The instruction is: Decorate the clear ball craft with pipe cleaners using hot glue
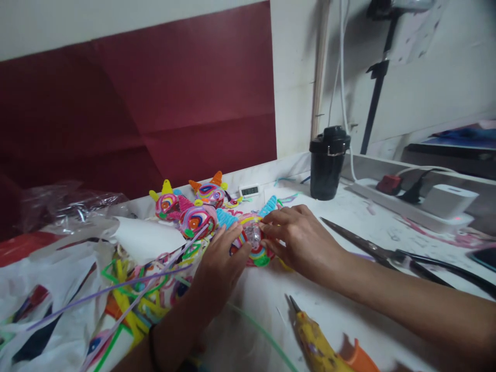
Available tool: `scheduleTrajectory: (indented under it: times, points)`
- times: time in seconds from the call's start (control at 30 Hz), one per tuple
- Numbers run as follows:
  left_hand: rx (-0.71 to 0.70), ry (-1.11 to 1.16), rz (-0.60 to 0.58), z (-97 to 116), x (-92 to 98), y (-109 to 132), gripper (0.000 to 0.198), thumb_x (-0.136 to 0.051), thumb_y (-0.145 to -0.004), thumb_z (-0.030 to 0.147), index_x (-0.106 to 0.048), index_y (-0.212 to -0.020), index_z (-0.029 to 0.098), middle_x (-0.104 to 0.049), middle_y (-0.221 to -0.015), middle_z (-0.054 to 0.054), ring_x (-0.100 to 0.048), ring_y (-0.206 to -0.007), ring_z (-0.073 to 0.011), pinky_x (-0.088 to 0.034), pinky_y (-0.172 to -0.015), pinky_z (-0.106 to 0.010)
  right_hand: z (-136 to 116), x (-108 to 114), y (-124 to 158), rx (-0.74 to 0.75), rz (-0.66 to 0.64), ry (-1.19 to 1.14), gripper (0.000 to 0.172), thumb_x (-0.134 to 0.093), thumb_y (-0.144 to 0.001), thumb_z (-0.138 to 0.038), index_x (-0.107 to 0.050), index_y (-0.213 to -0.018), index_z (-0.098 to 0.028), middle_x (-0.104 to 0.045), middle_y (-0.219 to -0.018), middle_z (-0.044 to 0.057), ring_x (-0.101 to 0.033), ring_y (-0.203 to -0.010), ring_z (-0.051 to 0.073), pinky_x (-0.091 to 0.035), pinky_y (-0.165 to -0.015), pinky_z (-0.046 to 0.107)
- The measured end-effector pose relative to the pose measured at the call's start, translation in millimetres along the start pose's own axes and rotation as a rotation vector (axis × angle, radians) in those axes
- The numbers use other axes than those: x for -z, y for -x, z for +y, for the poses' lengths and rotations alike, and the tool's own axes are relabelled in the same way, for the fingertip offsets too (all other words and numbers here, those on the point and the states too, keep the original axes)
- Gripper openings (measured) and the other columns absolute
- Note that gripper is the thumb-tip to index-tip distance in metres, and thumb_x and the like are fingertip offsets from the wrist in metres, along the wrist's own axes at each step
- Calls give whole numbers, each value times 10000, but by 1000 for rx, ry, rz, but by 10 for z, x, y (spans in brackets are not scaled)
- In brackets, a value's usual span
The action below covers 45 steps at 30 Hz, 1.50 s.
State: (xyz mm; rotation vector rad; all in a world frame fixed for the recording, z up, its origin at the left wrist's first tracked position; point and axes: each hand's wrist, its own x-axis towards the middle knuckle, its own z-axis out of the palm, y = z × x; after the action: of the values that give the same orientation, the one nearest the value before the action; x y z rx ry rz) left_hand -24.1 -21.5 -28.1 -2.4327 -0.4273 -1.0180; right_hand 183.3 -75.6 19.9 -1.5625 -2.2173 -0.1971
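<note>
A colourful pipe-cleaner animal figure (pixel 259 257) with two light-blue horns sits between my hands on the white tabletop. At its middle is a clear, shiny plastic piece (pixel 253 234). My left hand (pixel 221 258) grips the figure's left side, fingers bent against it. From the right, my right hand (pixel 296 235) has its fingers curled onto the figure's edge, close to the clear piece. Behind and left of my left hand lie similar pipe-cleaner figures, one with a pink-and-orange face (pixel 197 221) and one with orange horns (pixel 210 193).
Loose pipe cleaners (pixel 135 305) and plastic bags (pixel 73 289) crowd the left. A yellow glue gun (pixel 315 341) lies in front, near large scissors (pixel 374 249) on the right. At the back stand a small digital display (pixel 248 191), a black cup (pixel 328 168) and a power strip (pixel 403 204).
</note>
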Motion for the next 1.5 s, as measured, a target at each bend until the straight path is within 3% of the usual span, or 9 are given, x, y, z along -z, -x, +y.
scheduleTrajectory:
  times: [0.33, 1.27, 1.5]
  points:
    - [-10, -4, 32, -46, -54, 77, 223, -496, -903, 102, -558, -1110, 156, -572, -1271, -181, -537, -1262, -251, -470, -1042, -480, -7, -18, -30, 14, 26, -100, 131, -620, -893, -220, -738, -950, -209, -712, -1013, 51, -598, -1015, 258, -343, -851, 421]
    - [4, -44, 35, 12, -30, 36, 190, -481, -917, 117, -552, -1090, 152, -620, -1198, -178, -573, -1217, -248, -484, -1022, -489, 119, -130, 14, 106, 169, -170, 98, -629, -865, -231, -703, -831, -179, -711, -1010, 77, -610, -958, 264, -374, -795, 401]
    - [-8, -53, 28, -19, -13, 58, 221, -499, -904, 115, -548, -1112, 171, -617, -1221, -171, -550, -1250, -253, -452, -1048, -524, 71, -95, -2, 77, 147, -196, 106, -612, -870, -209, -713, -854, -182, -708, -977, 72, -606, -957, 251, -362, -814, 405]
